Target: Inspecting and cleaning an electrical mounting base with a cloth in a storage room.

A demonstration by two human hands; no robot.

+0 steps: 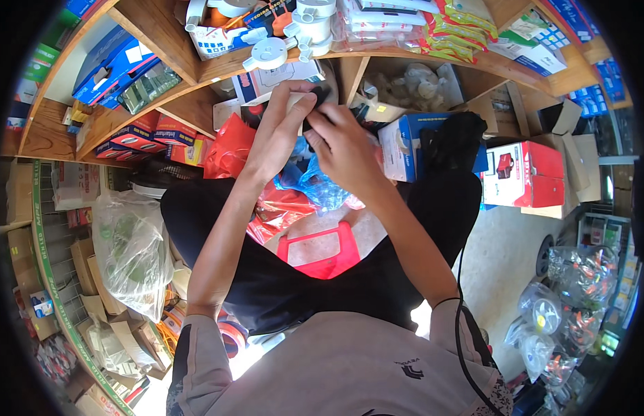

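Note:
My left hand [279, 128] and my right hand [341, 142] are raised together in front of the wooden shelves [197, 66]. Between their fingertips they pinch a small dark object [318, 98]; its shape is mostly hidden by the fingers. Just under the hands lie a blue plastic bag [315, 182] and red plastic bags [228, 149]. I am seated, my dark trousers [266, 277] spread to both sides, with a red plastic stool [320, 255] between my legs.
Shelves hold white round junction boxes [294, 31], blue boxes [114, 62] and yellow-red packets [453, 31]. A red-and-white carton [523, 173] stands at right. A clear bag [131, 249] leans on a wire rack at left. Clear bags of small parts [571, 298] sit at lower right.

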